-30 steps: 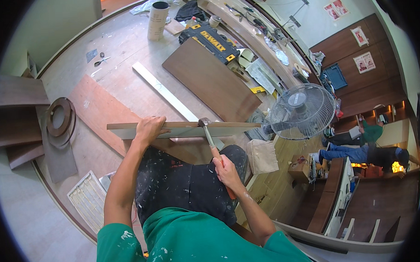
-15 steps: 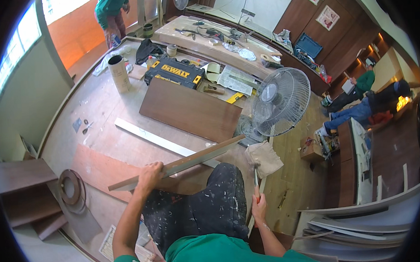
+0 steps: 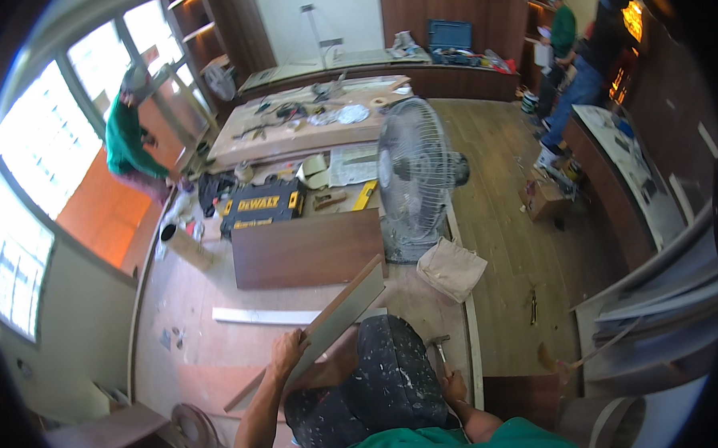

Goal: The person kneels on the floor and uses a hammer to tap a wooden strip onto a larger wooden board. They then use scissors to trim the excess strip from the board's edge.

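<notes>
My left hand (image 3: 288, 352) grips the edge of a long narrow board (image 3: 343, 306), brown along its edge and pale on its face. The board slants up and to the right, in front of my paint-spattered dark trousers (image 3: 402, 382). Beside my right knee, my right hand (image 3: 454, 386) is closed round the handle of a hammer (image 3: 439, 342), its metal head up and resting near the platform. Beyond the board lie a white strip (image 3: 259, 315) and a wide brown panel (image 3: 308, 250).
A standing fan (image 3: 413, 169) and a beige cloth (image 3: 451, 269) sit to the right of the panel. Behind it are a black-and-yellow tool case (image 3: 262, 202) and a cardboard tube (image 3: 185, 246). A person (image 3: 127, 134) bends at the left; two people work far right.
The view has swung to the right and lifted, showing more of the room. The board now tilts more steeply. The hammer has come off the beige cloth and moved nearer my knee.
</notes>
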Motion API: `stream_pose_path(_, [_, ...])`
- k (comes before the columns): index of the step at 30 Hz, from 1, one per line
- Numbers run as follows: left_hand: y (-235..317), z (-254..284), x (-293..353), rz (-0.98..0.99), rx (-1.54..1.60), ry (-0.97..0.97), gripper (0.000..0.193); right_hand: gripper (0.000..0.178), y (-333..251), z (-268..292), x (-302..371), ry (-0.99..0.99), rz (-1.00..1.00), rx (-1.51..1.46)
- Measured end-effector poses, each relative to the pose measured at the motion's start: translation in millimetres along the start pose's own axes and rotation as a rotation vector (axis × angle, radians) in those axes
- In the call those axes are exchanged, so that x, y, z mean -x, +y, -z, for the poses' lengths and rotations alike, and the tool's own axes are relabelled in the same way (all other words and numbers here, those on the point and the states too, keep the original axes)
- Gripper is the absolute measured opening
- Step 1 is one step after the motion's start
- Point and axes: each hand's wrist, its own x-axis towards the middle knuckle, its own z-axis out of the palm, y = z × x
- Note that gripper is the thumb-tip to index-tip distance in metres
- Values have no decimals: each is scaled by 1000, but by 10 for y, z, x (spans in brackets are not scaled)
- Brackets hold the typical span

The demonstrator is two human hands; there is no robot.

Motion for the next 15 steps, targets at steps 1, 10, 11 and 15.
stream_pose_path(1, [-41,25,26,1,-11,-16,33,39,44,-86,-42,-25,-11,-8])
stream_pose_path(10, [-132,533,259,28,3,6,37,42,337,-44,-242,-143,-70,-48])
stream_pose_path(11, [81,723,253,39,-64,-64,34,40,381,-34,-262,-70,-95,-69])
stream_pose_path(15, [-200,998,344,-94,79,14,39,36,-83,-13,-458,251,246,-262])
